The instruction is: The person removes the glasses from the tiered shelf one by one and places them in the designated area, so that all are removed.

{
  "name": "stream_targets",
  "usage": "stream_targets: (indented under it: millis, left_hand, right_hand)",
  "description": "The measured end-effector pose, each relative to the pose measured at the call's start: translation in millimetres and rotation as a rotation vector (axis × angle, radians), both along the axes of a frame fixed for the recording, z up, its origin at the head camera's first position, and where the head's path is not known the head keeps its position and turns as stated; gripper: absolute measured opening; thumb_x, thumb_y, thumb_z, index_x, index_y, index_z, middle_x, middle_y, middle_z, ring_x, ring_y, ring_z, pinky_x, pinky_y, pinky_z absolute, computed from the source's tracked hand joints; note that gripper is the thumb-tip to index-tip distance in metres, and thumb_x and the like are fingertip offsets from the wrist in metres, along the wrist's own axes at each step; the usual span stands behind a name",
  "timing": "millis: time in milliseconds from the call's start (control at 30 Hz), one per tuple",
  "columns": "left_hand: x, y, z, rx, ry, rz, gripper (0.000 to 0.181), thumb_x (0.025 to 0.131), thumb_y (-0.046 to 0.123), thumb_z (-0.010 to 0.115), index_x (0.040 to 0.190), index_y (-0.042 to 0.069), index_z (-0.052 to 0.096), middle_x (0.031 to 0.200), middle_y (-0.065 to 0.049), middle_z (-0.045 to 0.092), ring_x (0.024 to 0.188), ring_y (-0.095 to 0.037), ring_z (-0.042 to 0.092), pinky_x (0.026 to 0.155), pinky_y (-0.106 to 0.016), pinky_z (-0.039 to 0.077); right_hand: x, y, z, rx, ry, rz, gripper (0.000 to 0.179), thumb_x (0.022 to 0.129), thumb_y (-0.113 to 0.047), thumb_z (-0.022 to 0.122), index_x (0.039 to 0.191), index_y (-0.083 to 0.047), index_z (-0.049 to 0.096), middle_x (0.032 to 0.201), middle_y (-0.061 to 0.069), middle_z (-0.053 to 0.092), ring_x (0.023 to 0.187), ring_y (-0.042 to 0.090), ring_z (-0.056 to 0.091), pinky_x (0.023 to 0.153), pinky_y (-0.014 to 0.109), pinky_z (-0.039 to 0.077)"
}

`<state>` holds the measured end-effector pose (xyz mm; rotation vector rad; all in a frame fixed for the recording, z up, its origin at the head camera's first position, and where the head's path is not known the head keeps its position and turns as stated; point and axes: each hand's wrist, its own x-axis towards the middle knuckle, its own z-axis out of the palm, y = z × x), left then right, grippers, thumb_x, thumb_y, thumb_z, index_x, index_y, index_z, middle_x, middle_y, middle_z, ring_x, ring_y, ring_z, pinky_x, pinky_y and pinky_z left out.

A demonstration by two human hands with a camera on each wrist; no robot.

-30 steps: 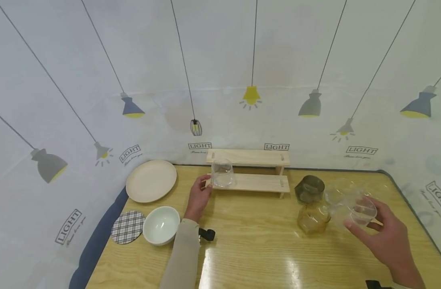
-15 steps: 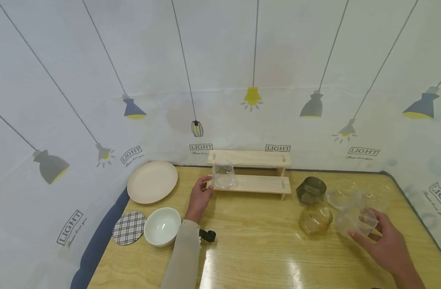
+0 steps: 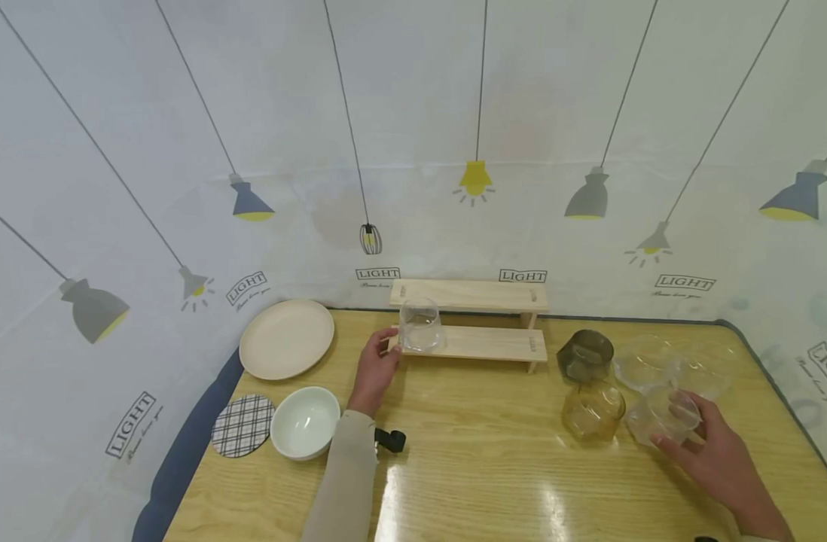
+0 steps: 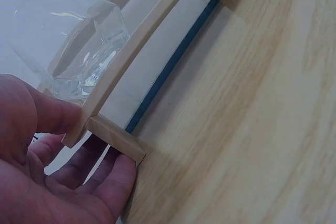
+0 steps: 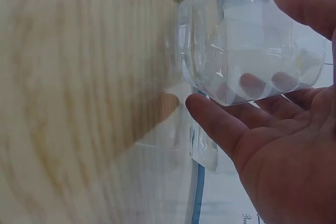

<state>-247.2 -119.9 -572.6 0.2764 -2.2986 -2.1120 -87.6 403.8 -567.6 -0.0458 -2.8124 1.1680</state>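
My left hand (image 3: 375, 373) grips the left end of a two-step wooden shelf (image 3: 484, 342), thumb on the lower plank's end and fingers around its leg (image 4: 118, 139). A clear glass (image 3: 420, 327) stands on that lower step, beside the thumb. On the right, my right hand (image 3: 715, 452) is around another clear glass (image 3: 660, 414), its base down at the table. In the right wrist view the thumb lies at one side of this faceted glass (image 5: 247, 40), with fingertips showing through the other side.
An amber glass (image 3: 593, 412) and a dark grey glass (image 3: 585, 355) stand left of my right hand. More clear glasses (image 3: 647, 361) are behind it. At the left are a beige plate (image 3: 287, 339), a white bowl (image 3: 305, 423) and a checked coaster (image 3: 242, 426). A printed cloth backs the table (image 3: 474, 467).
My right hand has lowered the clear glass to the table, behind and beside the amber one, and shifted slightly left. The left hand stays at the shelf's end.
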Motion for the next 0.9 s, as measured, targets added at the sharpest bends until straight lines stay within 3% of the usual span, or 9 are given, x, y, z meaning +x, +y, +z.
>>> stream_targets:
  millis: [33, 100, 200, 267, 367, 467, 567, 733, 900]
  left_hand:
    - [-0.1, 0.1, -0.1, -0.001, 0.0, 0.0, 0.035, 0.104, 0.007, 0.062, 0.139, 0.01, 0.063, 0.137, -0.019, 0.062, 0.106, -0.022, 0.063, 0.082, -0.027, 0.052]
    - [0.1, 0.7, 0.3, -0.004, -0.001, -0.001, 0.035, 0.104, 0.007, 0.062, 0.139, 0.01, 0.063, 0.138, -0.019, 0.062, 0.106, -0.022, 0.063, 0.082, -0.027, 0.052]
    - [0.3, 1.4, 1.3, -0.005, -0.002, 0.001, 0.035, 0.104, 0.008, 0.062, 0.139, 0.011, 0.063, 0.136, -0.019, 0.062, 0.104, -0.021, 0.063, 0.081, -0.027, 0.051]
    - [0.5, 1.6, 2.1, -0.006, -0.004, 0.003, 0.035, 0.104, 0.008, 0.062, 0.139, 0.012, 0.063, 0.134, -0.019, 0.063, 0.102, -0.02, 0.062, 0.081, -0.028, 0.051]
    - [1.1, 1.7, 3.0, -0.013, -0.005, 0.003, 0.035, 0.104, 0.008, 0.061, 0.139, 0.012, 0.063, 0.133, -0.018, 0.063, 0.1, -0.02, 0.062, 0.081, -0.029, 0.052]
    - [0.8, 1.4, 3.3, -0.014, -0.006, 0.0, 0.035, 0.105, 0.008, 0.061, 0.139, 0.011, 0.063, 0.132, -0.018, 0.063, 0.1, -0.02, 0.062, 0.081, -0.03, 0.052]
    - [-0.1, 0.6, 2.5, -0.012, -0.01, 0.0, 0.035, 0.105, 0.008, 0.061, 0.14, 0.012, 0.063, 0.132, -0.018, 0.062, 0.099, -0.02, 0.061, 0.081, -0.032, 0.052]
    - [-1.2, -0.3, 0.6, -0.008, -0.008, 0.001, 0.036, 0.104, 0.008, 0.062, 0.14, 0.012, 0.063, 0.131, -0.016, 0.063, 0.098, -0.019, 0.061, 0.081, -0.033, 0.052]
    - [-1.2, 0.2, -0.1, 0.001, 0.008, 0.006, 0.035, 0.103, 0.006, 0.062, 0.138, 0.009, 0.063, 0.124, -0.017, 0.065, 0.096, -0.018, 0.061, 0.078, -0.03, 0.051]
  right_hand:
    - [0.0, 0.5, -0.2, -0.005, 0.007, 0.0, 0.09, 0.093, -0.025, 0.083, 0.16, 0.001, 0.029, 0.145, 0.04, 0.049, 0.103, -0.022, 0.053, 0.073, 0.003, 0.047]
    - [0.5, 0.9, -0.7, -0.019, 0.031, 0.003, 0.093, 0.092, -0.023, 0.085, 0.162, -0.001, 0.028, 0.147, 0.041, 0.048, 0.104, -0.031, 0.038, 0.075, -0.001, 0.044]
    - [-0.4, 1.1, 1.6, -0.004, 0.072, 0.01, 0.097, 0.091, -0.023, 0.085, 0.164, -0.003, 0.025, 0.153, 0.042, 0.043, 0.112, -0.032, 0.031, 0.08, -0.005, 0.038]
    - [-1.5, 0.5, 4.9, 0.004, 0.097, 0.008, 0.097, 0.092, -0.024, 0.085, 0.165, -0.004, 0.025, 0.161, 0.035, 0.039, 0.116, -0.033, 0.027, 0.085, -0.007, 0.035]
    - [-2.2, -1.8, 14.5, -0.002, 0.134, 0.002, 0.093, 0.093, -0.025, 0.084, 0.164, -0.004, 0.027, 0.165, 0.011, 0.041, 0.121, -0.032, 0.026, 0.089, -0.008, 0.032]
    - [-2.7, -8.3, 26.5, -0.016, 0.202, -0.014, 0.084, 0.093, -0.021, 0.083, 0.161, -0.004, 0.036, 0.155, -0.018, 0.045, 0.122, -0.032, 0.03, 0.091, -0.007, 0.033]
    - [-7.1, -19.3, 38.2, -0.022, 0.331, -0.033, 0.073, 0.089, -0.01, 0.086, 0.152, -0.002, 0.049, 0.142, -0.034, 0.046, 0.124, -0.028, 0.036, 0.096, -0.006, 0.034]
    - [-18.2, -43.1, 54.0, -0.071, 0.523, -0.037, 0.063, 0.077, 0.012, 0.085, 0.136, 0.003, 0.065, 0.133, -0.032, 0.056, 0.125, -0.018, 0.049, 0.1, -0.001, 0.039]
    - [-28.1, -64.2, 62.8, -0.109, 0.575, 0.006, 0.064, 0.074, 0.017, 0.083, 0.134, 0.002, 0.066, 0.132, -0.024, 0.061, 0.123, -0.014, 0.055, 0.099, 0.002, 0.042]
